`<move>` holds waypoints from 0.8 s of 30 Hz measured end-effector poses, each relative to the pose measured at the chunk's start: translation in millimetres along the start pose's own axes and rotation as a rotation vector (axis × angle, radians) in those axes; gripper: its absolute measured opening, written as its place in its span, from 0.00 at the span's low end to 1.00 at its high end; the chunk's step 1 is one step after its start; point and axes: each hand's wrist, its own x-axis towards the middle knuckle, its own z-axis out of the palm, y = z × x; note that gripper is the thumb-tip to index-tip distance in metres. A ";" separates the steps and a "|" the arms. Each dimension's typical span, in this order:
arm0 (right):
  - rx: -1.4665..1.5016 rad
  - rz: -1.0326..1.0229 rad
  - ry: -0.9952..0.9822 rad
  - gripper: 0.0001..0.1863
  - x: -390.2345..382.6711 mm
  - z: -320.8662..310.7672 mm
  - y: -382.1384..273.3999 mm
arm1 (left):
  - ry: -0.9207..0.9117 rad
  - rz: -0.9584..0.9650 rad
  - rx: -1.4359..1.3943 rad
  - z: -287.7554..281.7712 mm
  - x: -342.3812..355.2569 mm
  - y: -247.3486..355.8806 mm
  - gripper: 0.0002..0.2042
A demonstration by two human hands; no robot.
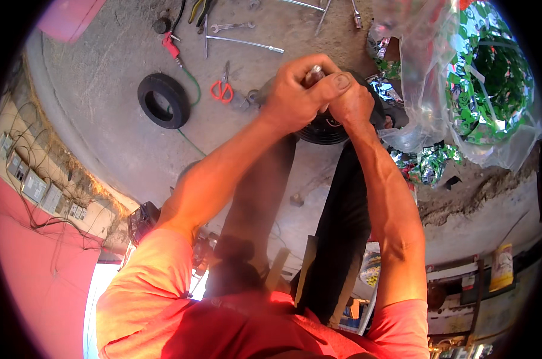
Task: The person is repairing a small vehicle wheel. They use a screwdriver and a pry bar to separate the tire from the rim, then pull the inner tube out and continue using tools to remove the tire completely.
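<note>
While the two forearms reach forward and meet, a metal-tipped tool (314,73) shows its shiny end above the left hand (298,96), whose fingers are curled around it and whose thumb lies across toward the other hand. The right hand (353,103) is folded into a fist and touches the left one; its fingertips are hidden, so I cannot tell whether it grips the tool too. Beneath the hands is a black round part (320,134), mostly covered by them, just beyond the dark trousers (350,191).

To the left on the concrete floor (109,78) lie scissors (222,91) with red handles, and further left a black rubber ring (180,99). A green hose (190,142) runs past the ring to a red air gun (170,48), with a small black disc (161,25) near it. Beyond the scissors are a T-shaped bar (244,43), a wrench (232,27) just past it, and pliers (199,11) at the upper edge.

On the right, clear plastic (423,105) hangs beside a roll of shiny green wrapping (465,107). Far left, grey boxes (34,187) and loose wires run along a pink wall (37,257). A red shirt (241,329) fills the lower edge.
</note>
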 end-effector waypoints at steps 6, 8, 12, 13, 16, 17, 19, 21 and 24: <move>-0.021 0.066 -0.036 0.14 6.5 0.8 -3.0 | 0.073 0.175 -0.069 -20.7 -58.7 -20.0 0.15; -0.009 0.058 -0.018 0.15 11.2 -0.6 -5.9 | 0.114 0.213 -0.082 -19.2 -73.0 -24.8 0.16; -0.024 0.081 -0.037 0.16 9.9 -1.1 -10.5 | 0.174 0.409 0.076 -12.9 -88.6 -45.8 0.15; -0.032 0.081 -0.030 0.16 10.7 -0.4 -10.4 | 0.188 0.432 0.119 -10.2 -94.0 -46.1 0.15; -0.052 0.088 -0.025 0.16 8.2 2.9 -11.3 | 0.259 0.448 0.216 5.6 -117.0 -51.3 0.14; -0.054 0.089 -0.025 0.16 9.4 3.7 -13.5 | 0.288 0.450 0.247 10.9 -123.9 -53.4 0.14; -0.054 0.100 -0.023 0.16 14.0 1.4 -15.1 | 0.340 0.415 0.249 19.5 -134.9 -56.8 0.15; -0.048 0.115 -0.041 0.15 11.0 -0.8 -14.3 | 0.422 0.364 0.271 25.9 -144.2 -61.0 0.16; -0.058 0.090 -0.017 0.14 10.0 3.3 -13.3 | 0.506 0.378 0.232 23.9 -146.1 -65.6 0.15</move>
